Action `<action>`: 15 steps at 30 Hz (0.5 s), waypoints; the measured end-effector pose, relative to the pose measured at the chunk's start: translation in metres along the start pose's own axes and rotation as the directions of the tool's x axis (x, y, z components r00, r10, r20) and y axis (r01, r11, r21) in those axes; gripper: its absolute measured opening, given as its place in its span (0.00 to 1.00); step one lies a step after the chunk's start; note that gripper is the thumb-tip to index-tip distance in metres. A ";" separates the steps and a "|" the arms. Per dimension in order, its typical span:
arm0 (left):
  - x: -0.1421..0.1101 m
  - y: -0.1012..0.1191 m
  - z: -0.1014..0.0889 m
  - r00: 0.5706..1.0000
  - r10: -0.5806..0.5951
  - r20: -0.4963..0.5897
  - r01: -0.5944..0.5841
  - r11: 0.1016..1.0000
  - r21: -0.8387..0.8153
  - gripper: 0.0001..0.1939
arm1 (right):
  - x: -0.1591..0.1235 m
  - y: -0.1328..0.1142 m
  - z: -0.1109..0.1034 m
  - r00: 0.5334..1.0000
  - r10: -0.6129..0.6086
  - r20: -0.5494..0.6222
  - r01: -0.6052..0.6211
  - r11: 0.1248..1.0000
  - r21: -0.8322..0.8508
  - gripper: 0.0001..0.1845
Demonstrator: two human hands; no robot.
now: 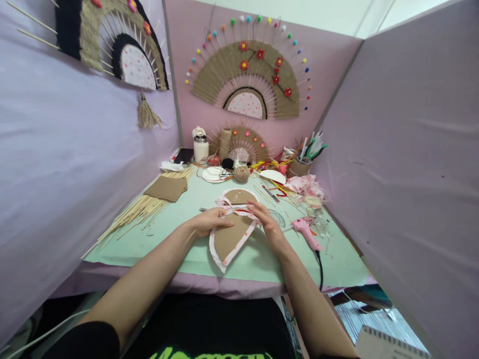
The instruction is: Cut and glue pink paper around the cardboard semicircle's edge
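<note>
My left hand [210,221] grips a brown cardboard piece [234,232] at its left edge, thumb lying on top. Pink-dotted white fabric [239,245] is folded over the border of this piece, which tilts above the table. My right hand [266,219] is at the upper right edge, fingers stretched out along the fabric there; its thumb is hidden. Just beyond lies a second half-round cardboard piece [239,196] with a white fabric rim. Metal tips, perhaps of scissors [203,210], show beside my left hand.
A pink glue gun [307,233] with a black cord lies at the right, near a clear protractor [277,218]. Thin sticks [140,214] and a cardboard sheet [167,188] lie at the left. Behind are a twine ball [241,173], a white bottle [201,149] and a tool holder [298,167].
</note>
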State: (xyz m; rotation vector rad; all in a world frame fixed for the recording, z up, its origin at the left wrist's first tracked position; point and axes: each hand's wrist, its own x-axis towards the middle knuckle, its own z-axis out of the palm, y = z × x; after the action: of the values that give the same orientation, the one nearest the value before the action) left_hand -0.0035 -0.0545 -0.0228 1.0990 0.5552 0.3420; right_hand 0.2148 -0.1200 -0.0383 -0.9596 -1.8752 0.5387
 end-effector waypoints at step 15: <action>-0.001 -0.001 0.002 1.000 -0.004 -0.023 0.004 1.000 0.004 0.20 | 0.001 0.007 0.000 0.998 -0.067 -0.005 0.065 0.988 -0.143 0.30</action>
State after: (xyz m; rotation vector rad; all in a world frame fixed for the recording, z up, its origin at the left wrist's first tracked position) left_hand -0.0030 -0.0572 -0.0226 1.0991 0.5791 0.3507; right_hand 0.2168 -0.1154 -0.0426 -0.9871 -1.9498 0.3631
